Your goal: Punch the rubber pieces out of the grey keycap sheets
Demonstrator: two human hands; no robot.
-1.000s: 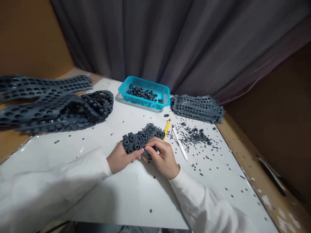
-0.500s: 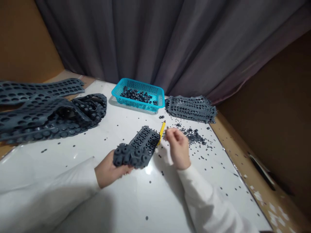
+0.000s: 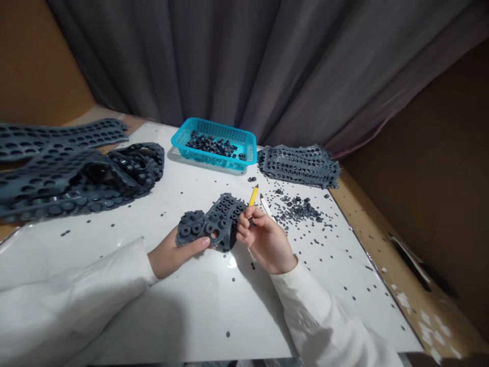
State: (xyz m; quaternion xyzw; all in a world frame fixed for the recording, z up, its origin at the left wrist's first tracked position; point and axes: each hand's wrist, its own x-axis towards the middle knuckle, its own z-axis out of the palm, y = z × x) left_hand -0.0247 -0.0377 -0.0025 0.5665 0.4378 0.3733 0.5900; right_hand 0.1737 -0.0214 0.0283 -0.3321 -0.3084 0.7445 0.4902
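Observation:
My left hand (image 3: 173, 253) is closed on the near end of a dark grey rubber sheet (image 3: 208, 224) studded with round ring parts, holding it just above the white table top (image 3: 214, 306). My right hand (image 3: 265, 239) is curled against the sheet's right edge, its fingertips pinching there. What the fingertips pinch is too small to make out. A yellow-handled knife (image 3: 253, 195) and a white stick (image 3: 265, 205) lie just beyond the right hand.
A turquoise basket (image 3: 214, 142) of small dark parts stands at the back. Perforated rubber sheets are piled at the left (image 3: 72, 168) and behind right (image 3: 300, 165). Loose dark bits (image 3: 300, 210) are scattered on the right of the table. A wooden edge (image 3: 385, 265) runs along the right.
My right hand went out to the scattered bits on the right, then came back to the sheet's right edge. The left hand kept hold of the sheet, which shifted slightly.

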